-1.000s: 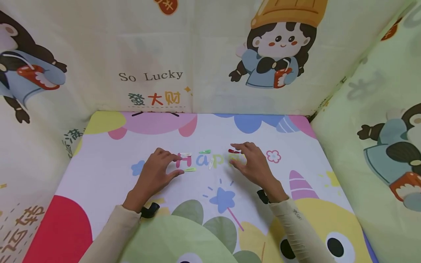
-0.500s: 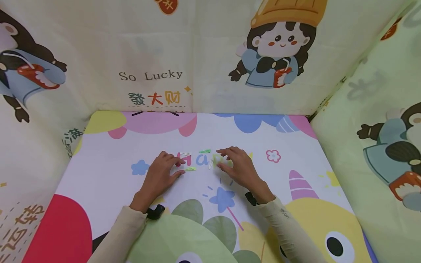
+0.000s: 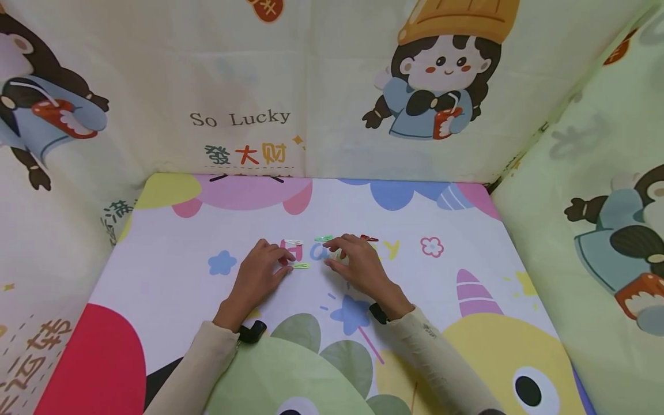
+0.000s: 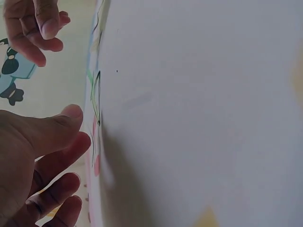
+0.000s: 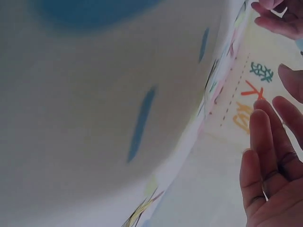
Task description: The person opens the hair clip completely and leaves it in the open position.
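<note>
Snap hair clips lie on the printed table cover: a white clip (image 3: pixel 293 242) across the top of the "H", a light green clip (image 3: pixel 301 266) below it, a green clip (image 3: pixel 324 238) above the "a" and a red clip (image 3: pixel 369 238) further right. My left hand (image 3: pixel 261 271) hovers beside the "H", thumb and forefinger apart, with the light green clip just off the thumb tip. My right hand (image 3: pixel 358 266) is over the middle letters, its fingers loosely bent and thumb apart, covering part of the print. Neither hand holds anything; in the right wrist view my right hand (image 5: pixel 272 175) shows bare fingers.
The table cover (image 3: pixel 166 259) carries cartoon prints, including a blue star (image 3: pixel 222 263) and a pink flower outline (image 3: pixel 432 246). Patterned cloth (image 3: pixel 332 115) hangs behind the table and at both sides. Black wrist straps (image 3: pixel 253 332) circle both wrists.
My right hand has moved left from the red clip to over the middle letters, uncovering the red clip and hiding a white one. My left hand has shifted slightly right.
</note>
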`<action>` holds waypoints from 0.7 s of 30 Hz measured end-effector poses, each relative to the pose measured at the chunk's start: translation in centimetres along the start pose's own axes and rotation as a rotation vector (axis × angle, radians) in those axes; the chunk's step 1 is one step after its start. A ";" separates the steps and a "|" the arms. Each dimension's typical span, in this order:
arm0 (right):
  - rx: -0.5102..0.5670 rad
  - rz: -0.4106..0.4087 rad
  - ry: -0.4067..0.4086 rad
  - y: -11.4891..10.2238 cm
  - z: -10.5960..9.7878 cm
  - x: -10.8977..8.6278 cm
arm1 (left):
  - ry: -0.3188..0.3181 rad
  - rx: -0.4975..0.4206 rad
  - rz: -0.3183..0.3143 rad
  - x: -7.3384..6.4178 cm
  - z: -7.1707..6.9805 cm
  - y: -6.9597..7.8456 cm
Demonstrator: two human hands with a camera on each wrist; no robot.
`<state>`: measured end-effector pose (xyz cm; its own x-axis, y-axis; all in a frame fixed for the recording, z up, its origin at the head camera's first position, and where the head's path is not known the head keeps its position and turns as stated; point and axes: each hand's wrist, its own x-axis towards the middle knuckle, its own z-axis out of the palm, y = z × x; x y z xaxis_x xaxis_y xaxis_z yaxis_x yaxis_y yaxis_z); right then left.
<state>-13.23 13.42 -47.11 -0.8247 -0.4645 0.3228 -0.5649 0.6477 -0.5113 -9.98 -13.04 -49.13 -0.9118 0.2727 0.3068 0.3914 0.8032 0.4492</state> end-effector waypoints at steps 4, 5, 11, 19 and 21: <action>0.017 0.013 -0.023 -0.3 0.5 0.4 | -0.010 -0.003 -0.010 0.1 0.1 0.1; 0.017 0.018 -0.033 -0.4 0.6 0.5 | -0.013 -0.006 -0.012 0.2 0.1 0.1; 0.017 0.072 -0.127 -1.0 1.3 1.1 | -0.030 -0.011 -0.037 0.3 0.2 0.1; -0.015 0.108 -0.245 -1.8 2.1 2.1 | -0.057 -0.008 -0.072 0.4 0.4 0.2; -0.027 0.107 -0.257 -2.2 2.3 2.3 | -0.057 -0.007 -0.074 0.4 0.5 0.2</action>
<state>-13.85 9.55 -47.13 -0.8474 -0.5283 0.0530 -0.4780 0.7156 -0.5094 -10.34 -12.49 -49.29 -0.9437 0.2427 0.2247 0.3236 0.8185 0.4747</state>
